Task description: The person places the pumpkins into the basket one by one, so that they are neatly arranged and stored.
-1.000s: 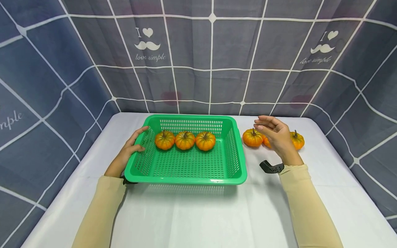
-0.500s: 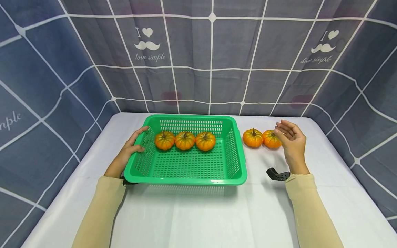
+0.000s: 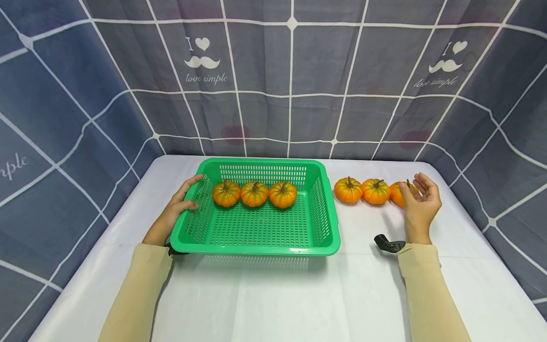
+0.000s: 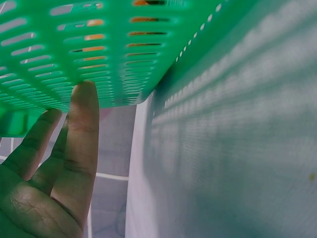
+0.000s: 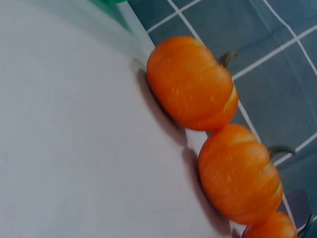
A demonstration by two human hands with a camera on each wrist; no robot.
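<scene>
My left hand (image 3: 173, 209) grips the left rim of a green basket (image 3: 260, 248), thumb over the edge; the left wrist view shows its fingers (image 4: 81, 129) against the outside of the perforated wall. Inside the basket, three orange pumpkins stand in a row: left (image 3: 226, 194), middle (image 3: 255, 194), right (image 3: 283, 194). To the right of the basket, three more pumpkins (image 3: 348, 190) (image 5: 193, 84) line up on the cloth. My right hand (image 3: 422, 204), fingers loosely bent and holding nothing visible, is at the rightmost one (image 3: 396, 194), partly covering it. Whether it touches is unclear.
A white cloth (image 3: 273, 299) covers the table. Dark grey-blue curtains (image 3: 265, 114) with white grid lines stand behind it and at both sides. A black wrist-worn device (image 3: 389, 244) sits by the right sleeve.
My right hand has moved rightward along the row outside the basket, uncovering the middle pumpkin there. My left hand, the basket and the pumpkins stay in place.
</scene>
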